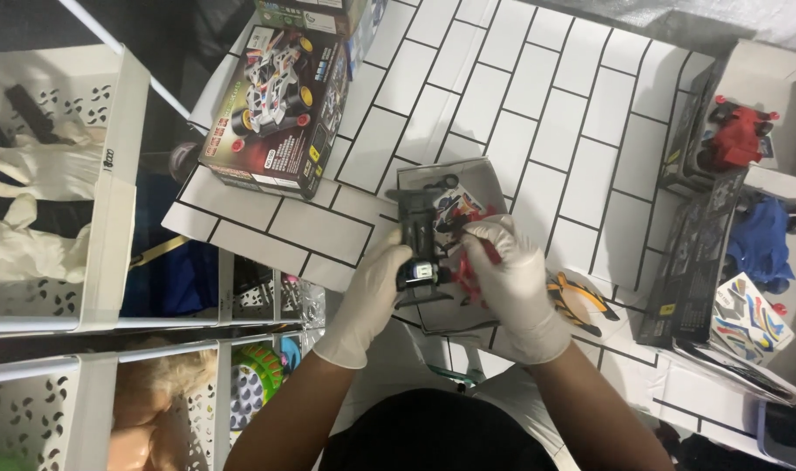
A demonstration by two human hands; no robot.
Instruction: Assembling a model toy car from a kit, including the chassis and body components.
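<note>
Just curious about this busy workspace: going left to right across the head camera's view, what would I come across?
White perforated plastic basket → boxed toy racing-car kit → left hand on black toy car chassis → right hand → red toy car.

Red part (468, 266) mostly hidden behind right hand (516, 283); doll (149, 410) cut off by bottom edge, basket contents blurred.

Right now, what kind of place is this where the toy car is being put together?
Probably a hobby or toy-assembly workbench. Gloved hands, left hand and right hand, hold a black car chassis over a tile-patterned table, with a boxed car kit and white storage baskets nearby.
</note>
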